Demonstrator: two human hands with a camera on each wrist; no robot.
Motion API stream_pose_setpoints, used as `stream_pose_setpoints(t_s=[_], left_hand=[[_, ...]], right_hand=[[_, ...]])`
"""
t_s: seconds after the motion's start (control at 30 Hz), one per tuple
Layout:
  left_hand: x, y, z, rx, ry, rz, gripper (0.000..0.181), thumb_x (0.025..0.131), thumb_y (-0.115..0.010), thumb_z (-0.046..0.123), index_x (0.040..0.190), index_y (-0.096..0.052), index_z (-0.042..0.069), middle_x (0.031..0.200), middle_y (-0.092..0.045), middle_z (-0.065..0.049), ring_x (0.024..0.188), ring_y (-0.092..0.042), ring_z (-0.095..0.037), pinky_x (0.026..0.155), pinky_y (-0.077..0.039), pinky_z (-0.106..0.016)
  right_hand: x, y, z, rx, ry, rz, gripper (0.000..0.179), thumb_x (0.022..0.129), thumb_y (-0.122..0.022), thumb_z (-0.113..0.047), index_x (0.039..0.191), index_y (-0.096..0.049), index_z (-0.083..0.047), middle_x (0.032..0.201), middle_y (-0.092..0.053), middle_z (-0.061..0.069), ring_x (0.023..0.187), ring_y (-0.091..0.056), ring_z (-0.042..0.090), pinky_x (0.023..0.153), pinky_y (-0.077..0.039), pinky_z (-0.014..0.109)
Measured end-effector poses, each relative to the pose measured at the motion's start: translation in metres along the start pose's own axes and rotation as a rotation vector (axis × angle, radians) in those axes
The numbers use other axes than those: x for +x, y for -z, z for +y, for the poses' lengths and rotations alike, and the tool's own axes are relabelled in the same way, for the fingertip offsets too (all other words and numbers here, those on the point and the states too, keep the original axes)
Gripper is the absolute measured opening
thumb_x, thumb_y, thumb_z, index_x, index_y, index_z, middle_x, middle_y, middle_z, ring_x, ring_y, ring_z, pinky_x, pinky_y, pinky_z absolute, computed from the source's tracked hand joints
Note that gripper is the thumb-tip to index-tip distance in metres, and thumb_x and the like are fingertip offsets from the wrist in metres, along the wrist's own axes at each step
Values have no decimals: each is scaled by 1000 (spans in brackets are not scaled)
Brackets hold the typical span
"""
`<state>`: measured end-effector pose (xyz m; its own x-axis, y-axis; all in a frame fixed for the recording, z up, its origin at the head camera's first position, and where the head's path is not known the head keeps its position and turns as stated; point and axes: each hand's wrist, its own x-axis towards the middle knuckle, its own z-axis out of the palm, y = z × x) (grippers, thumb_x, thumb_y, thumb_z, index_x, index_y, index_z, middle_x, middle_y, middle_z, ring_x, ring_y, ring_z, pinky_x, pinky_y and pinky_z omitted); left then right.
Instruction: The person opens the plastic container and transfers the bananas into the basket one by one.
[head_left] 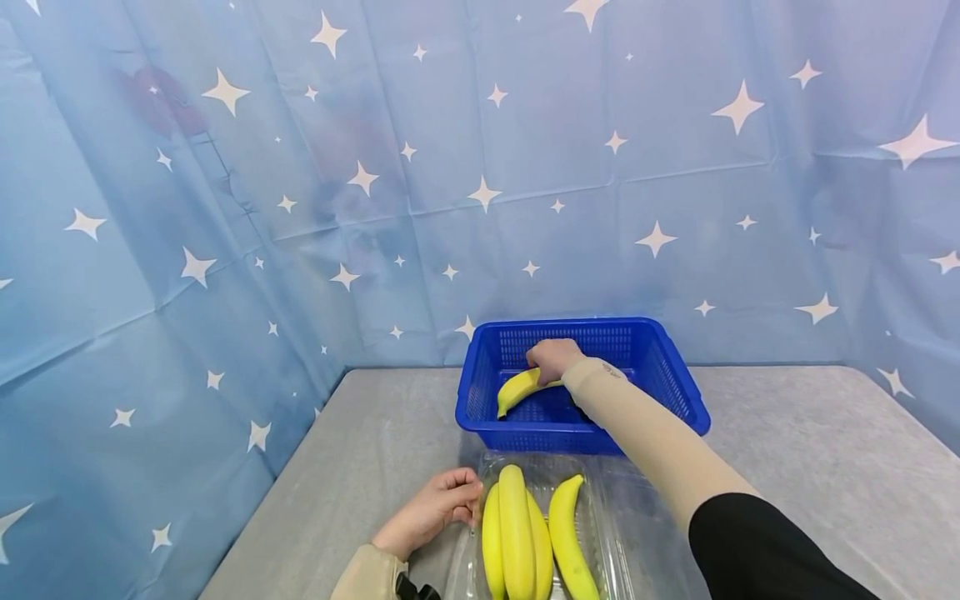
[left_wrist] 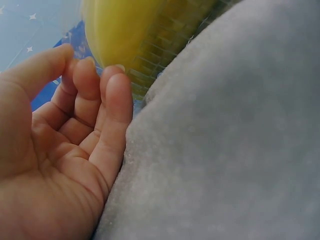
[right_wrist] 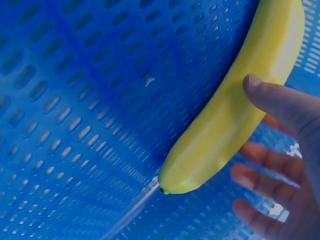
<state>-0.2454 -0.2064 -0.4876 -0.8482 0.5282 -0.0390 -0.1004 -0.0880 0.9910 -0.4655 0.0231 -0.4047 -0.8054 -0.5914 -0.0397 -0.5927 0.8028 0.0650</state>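
Note:
Inside the blue basket, my right hand (head_left: 555, 358) grips a single yellow banana (right_wrist: 220, 120). The thumb lies across its near side, and the other fingers are partly hidden behind it. The banana's dark tip (right_wrist: 162, 190) points down towards the basket's mesh. My left hand (head_left: 438, 504) holds the left rim of a clear plastic container (head_left: 611, 542) between thumb and bent fingers. In that container lie a cluster of bananas (head_left: 516, 533) and a separate curved banana (head_left: 572, 537) to their right. The left wrist view shows the left fingertips (left_wrist: 117, 92) right beside the yellow fruit.
The blue basket (head_left: 510, 437) stands at the back of the grey table (head_left: 315, 492), directly behind the clear container. A light blue curtain (head_left: 420, 175) with white stars hangs behind the table and along its left side.

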Motion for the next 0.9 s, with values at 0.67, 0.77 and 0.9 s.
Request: stream_pose_setpoints(t_s=[0.67, 0.77, 0.9], left_hand=[[0, 0, 0, 1, -1, -1, 15, 91, -48, 17, 79, -48, 7, 71, -53, -2, 60, -52, -13, 57, -47, -27], [0, 0, 0, 1, 2, 1, 15, 91, -48, 17, 79, -49, 7, 71, -53, -2, 60, -52, -13, 57, -47, -27], [-1, 0, 1, 2, 4, 2, 15, 91, -48, 16, 79, -48, 7, 70, -52, -2, 60, -52, -13, 57, -47, -27]], right_hand=[[-1, 7, -3, -13, -55, 26, 37, 70, -73, -36, 99, -64, -16, 89, -61, 0, 73, -55, 17, 60, -47, 35], [-1, 6, -3, -27, -51, 38, 31, 70, -73, -37, 92, -64, -17, 81, -59, -2, 68, -54, 15, 56, -46, 34], [-2, 7, -4, -14, -58, 41, 21, 71, -72, -34, 76, -59, -18, 67, -53, -4, 59, -48, 13, 51, -41, 31]])
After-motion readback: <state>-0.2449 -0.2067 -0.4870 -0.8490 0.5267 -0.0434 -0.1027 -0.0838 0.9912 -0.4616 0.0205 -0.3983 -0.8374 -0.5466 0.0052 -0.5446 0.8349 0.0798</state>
